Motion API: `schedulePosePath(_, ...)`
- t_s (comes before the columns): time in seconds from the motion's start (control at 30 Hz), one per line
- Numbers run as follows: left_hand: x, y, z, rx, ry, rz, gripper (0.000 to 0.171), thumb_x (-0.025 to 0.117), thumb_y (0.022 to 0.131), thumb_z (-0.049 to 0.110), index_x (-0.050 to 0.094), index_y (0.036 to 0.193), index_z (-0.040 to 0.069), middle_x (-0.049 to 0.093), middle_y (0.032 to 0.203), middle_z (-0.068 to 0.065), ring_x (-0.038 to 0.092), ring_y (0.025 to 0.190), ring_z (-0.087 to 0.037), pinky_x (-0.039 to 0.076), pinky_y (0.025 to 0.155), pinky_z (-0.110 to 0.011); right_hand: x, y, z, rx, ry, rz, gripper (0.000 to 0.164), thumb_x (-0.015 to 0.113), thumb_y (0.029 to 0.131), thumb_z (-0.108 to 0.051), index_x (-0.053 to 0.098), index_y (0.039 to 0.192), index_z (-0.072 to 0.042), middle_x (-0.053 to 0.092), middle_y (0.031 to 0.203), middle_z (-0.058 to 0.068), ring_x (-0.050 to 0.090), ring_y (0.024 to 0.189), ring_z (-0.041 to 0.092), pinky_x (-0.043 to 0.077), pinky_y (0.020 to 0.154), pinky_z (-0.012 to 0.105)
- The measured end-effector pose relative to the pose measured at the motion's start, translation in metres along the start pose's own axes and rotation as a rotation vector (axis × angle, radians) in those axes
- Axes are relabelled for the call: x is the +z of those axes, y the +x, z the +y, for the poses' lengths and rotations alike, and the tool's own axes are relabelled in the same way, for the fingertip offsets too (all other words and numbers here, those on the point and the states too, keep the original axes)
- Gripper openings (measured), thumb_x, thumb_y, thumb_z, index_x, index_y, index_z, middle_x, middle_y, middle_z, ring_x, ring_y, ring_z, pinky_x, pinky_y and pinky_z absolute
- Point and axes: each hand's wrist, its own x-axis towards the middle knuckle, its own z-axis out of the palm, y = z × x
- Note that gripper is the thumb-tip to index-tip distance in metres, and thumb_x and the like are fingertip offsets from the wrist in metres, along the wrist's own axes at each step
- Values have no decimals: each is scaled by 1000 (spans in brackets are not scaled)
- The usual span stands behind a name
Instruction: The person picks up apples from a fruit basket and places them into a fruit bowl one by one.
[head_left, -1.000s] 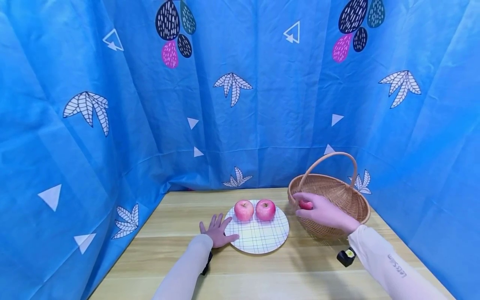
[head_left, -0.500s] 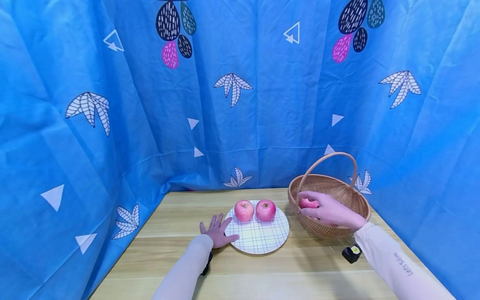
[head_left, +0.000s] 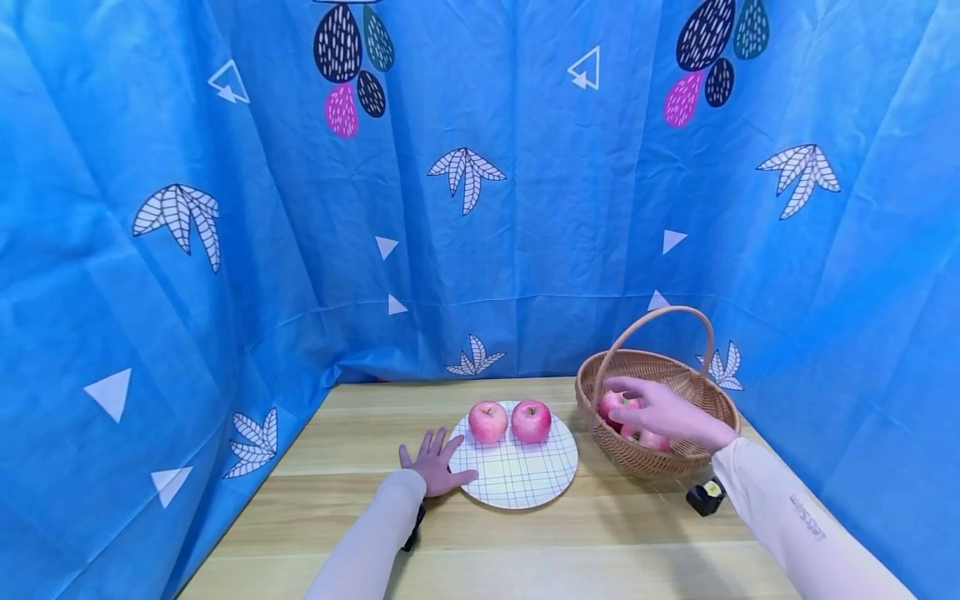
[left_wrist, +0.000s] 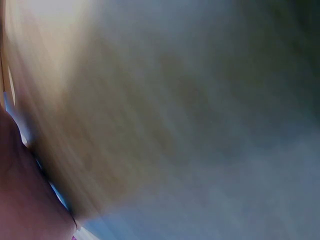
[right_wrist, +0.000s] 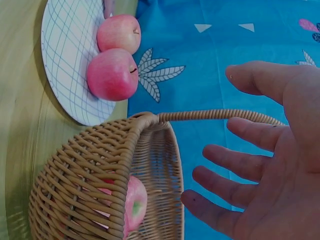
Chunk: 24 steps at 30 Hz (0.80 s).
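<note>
My right hand (head_left: 660, 410) is over the wicker basket (head_left: 626, 462), fingers spread and relaxed with nothing in them, as the right wrist view confirms. Below it, red-pink apples (head_left: 651, 441) lie inside the basket, partly hidden by the hand; one apple (right_wrist: 136, 204) shows past the rim in the right wrist view. A round white checked plate (head_left: 517, 483) carries two more apples, a paler one (head_left: 488, 422) on the left and a redder one (head_left: 531, 422) beside it. My left hand (head_left: 436, 467) rests with fingers splayed at the plate's left edge.
The basket's arched handle (head_left: 658, 310) rises just behind the right hand. Blue patterned cloth (head_left: 517, 250) hangs around the back and sides of the wooden table (head_left: 480, 558). The left wrist view is mostly blurred, close to a pale wood-toned surface (left_wrist: 135, 115).
My right hand brought an apple over the basket's left rim, then let it go inside. The fingers have since loosened and lifted slightly. The left hand and plate have stayed put.
</note>
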Motion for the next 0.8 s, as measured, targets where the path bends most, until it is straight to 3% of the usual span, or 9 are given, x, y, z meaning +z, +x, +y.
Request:
schedulePosePath(0.13, 0, 0, 2, 2, 5, -2, 103, 35, 73, 97, 27, 158, 40, 13, 170, -4, 4, 157, -34, -6, 111, -79, -4, 0, 3, 16, 40, -4, 64, 65, 98, -42, 43, 151, -14, 61, 130, 19, 74, 86, 23, 56, 69, 40)
schedulePosePath(0.2, -1, 0, 3, 5, 0, -3, 103, 35, 73, 97, 27, 158, 40, 13, 170, -4, 4, 157, -35, -6, 111, -79, -6, 0, 7, 26, 68, -4, 65, 65, 98, -42, 42, 152, -14, 58, 136, 21, 74, 86, 23, 56, 84, 40)
schedulePosePath(0.27, -2, 0, 5, 9, -5, -7, 103, 36, 74, 97, 27, 158, 40, 13, 170, -5, 4, 157, -35, -6, 111, -79, -7, 0, 11, 40, 110, -8, 66, 64, 98, -43, 40, 153, -15, 58, 135, 22, 74, 81, 26, 55, 85, 38)
schedulePosePath(0.4, -2, 3, 8, 19, 1, -9, 103, 35, 74, 97, 28, 158, 40, 13, 170, -5, 5, 157, -35, -6, 111, -79, -12, -2, 19, 20, 29, 35, 69, 64, 96, -50, 42, 152, -15, 58, 140, 17, 66, 112, 35, 50, 101, 50)
schedulePosePath(0.5, -1, 5, 8, 25, 1, -6, 103, 35, 73, 97, 27, 158, 40, 13, 170, -5, 4, 157, -35, -7, 111, -79, -16, -2, 22, 16, -38, 66, 67, 64, 97, -47, 43, 152, -14, 55, 144, 15, 49, 134, 44, 44, 104, 63)
schedulePosePath(0.8, -2, 0, 1, -2, -9, -18, 101, 38, 76, 95, 27, 159, 38, 12, 171, -5, 4, 157, -34, -7, 111, -79, -19, 15, 24, 23, -46, 48, 60, 64, 99, -37, 45, 150, -13, 53, 147, 18, 47, 136, 46, 42, 107, 62)
